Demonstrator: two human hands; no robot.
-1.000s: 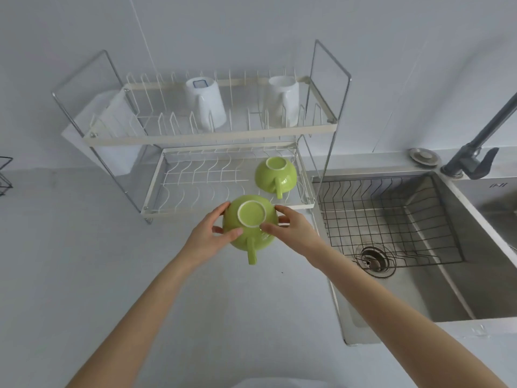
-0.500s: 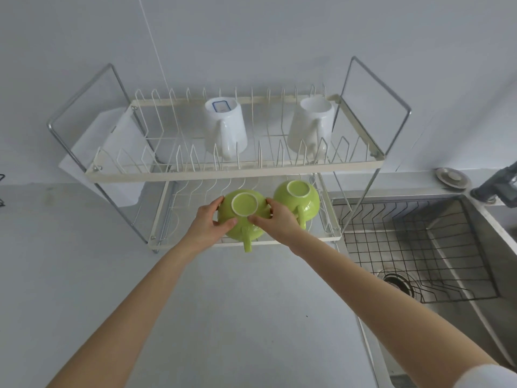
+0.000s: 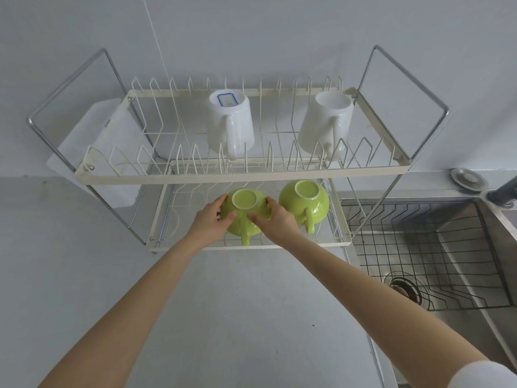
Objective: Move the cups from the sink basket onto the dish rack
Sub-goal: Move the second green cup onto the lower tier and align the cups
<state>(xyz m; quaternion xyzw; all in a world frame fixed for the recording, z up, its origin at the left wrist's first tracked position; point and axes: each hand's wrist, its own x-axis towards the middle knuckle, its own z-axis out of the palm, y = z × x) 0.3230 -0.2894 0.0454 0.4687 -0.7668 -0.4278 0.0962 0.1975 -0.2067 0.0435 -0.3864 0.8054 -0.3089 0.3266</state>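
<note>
Cups numbered four: two white mugs [image 3: 231, 121] upper centre, two green, with both hands' grip clasping one inverted green cup [image 3: 245, 212], handle toward the viewer.

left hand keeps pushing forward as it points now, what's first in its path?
Likely the lower-tier wires of the dish rack behind the green cup that the left hand holds; depth is unclear.

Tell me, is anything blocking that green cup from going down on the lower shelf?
Nothing visible. Both hands, left hand and right hand, hold the upside-down green cup over bare wire on the lower shelf. The second green cup sits just to its right, close beside it.
</note>
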